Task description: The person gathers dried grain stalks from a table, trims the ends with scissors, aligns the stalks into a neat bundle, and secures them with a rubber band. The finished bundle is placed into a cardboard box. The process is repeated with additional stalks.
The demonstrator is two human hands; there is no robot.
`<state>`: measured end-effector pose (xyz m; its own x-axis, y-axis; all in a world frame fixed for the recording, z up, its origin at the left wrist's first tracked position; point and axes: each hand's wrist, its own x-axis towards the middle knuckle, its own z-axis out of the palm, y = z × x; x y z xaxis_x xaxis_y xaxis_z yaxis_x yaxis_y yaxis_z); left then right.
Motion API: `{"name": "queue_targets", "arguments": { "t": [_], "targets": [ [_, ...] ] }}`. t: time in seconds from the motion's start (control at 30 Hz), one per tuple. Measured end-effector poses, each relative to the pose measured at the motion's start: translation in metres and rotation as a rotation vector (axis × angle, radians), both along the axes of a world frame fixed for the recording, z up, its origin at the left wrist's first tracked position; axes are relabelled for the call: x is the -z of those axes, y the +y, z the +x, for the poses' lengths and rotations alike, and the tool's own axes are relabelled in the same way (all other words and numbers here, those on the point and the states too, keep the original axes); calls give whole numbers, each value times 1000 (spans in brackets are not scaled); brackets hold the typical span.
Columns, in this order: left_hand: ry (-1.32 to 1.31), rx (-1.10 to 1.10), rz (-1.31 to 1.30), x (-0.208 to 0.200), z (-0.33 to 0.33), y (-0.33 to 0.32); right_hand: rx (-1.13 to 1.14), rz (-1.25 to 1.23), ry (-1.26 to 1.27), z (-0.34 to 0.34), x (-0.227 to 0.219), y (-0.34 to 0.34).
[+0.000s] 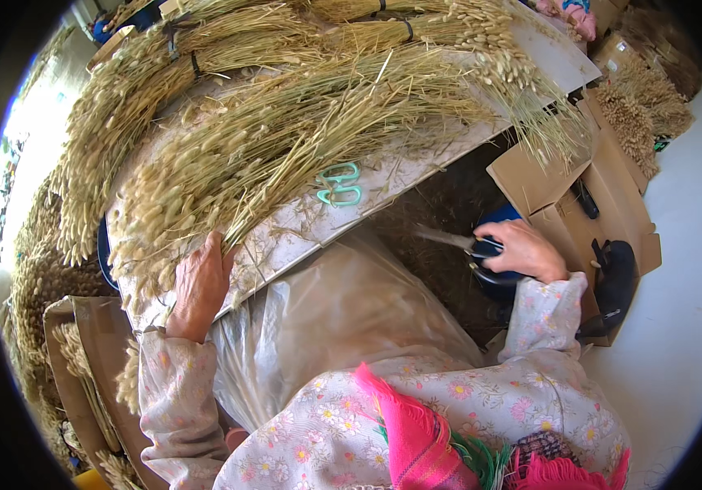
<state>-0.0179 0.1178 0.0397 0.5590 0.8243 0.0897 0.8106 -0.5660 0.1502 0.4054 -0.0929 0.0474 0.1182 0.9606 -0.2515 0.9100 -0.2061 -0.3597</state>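
Dried bunny-tail grass (237, 151) lies in a wide loose heap across the white table (286, 245), fluffy heads mostly to the left. My left hand (202, 286) is at the near edge of the table, its fingers closed around a few grass stems (265, 196) that slant up to the right over the heap. Off the table's edge, my right hand (522, 251) grips dark-handled scissors (446, 237), blades pointing left and blurred. Their handles are partly covered by my fingers. A second pair of scissors with mint-green handles (339, 194) rests on the table; its blades are hidden under grass.
Tied grass bundles (375, 33) lie along the far side. Clear plastic sheeting (335, 302) covers my lap. Open cardboard boxes (604, 212) stand at the right, with a black item (615, 282) on one. Another cardboard box (90, 359) with grass stands at the left.
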Motion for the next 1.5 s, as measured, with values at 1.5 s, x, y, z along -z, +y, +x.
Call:
{"name": "queue_targets", "arguments": {
  "t": [1.5],
  "targets": [
    [-672,378,17,135,62,35,-298,-562,376,-36,0,50]
  ]
}}
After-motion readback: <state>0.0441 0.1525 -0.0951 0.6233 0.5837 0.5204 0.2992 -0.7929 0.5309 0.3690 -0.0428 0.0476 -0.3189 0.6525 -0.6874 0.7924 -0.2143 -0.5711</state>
